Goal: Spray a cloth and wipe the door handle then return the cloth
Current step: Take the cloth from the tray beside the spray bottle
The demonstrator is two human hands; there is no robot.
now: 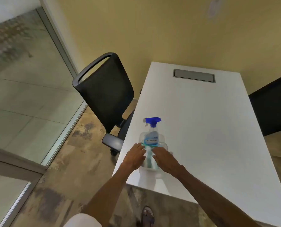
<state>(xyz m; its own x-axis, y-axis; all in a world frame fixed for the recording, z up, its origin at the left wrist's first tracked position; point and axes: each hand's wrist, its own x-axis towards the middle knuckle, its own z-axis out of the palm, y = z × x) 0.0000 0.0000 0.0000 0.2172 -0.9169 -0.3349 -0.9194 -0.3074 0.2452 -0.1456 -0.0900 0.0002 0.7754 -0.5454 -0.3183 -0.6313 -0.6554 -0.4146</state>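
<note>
Lower centre of the frame: a foot point(147, 216) in a sandal is standing on the mottled floor point(67, 161), just short of the near edge of the bench point(202, 128). Both forearms are reaching up-frame over that edge.

The left hand point(134, 157) and right hand point(165, 159) are lying side by side at mid-frame, palms down, over a clear tray point(165, 145) near the bench's near left corner. The fingers point(140, 147) of both hands are pointing toward the far end and appearing loosely spread, not clenched; whether they are already pinching anything cannot be told, since the backs of the hands are hiding the undersides.

Between the two hands a pale, blue-green strip is showing, judged to be the folded cloth point(149, 158). It is lying in the gap between the hands and passing beneath their inner edges. It seems to be resting in the tray, likely kept there with the spray so both are to hand for wetting.

Just beyond the fingertips the bottle point(151, 136) is standing upright, its blue trigger head pointing left, clear of both hands or nearly touching them.

Farther off: a black chair point(103, 92) at the bench's left side, another point(272, 105) at right, and a grey hatch point(194, 75) near the far end. No door handle is in view.
</note>
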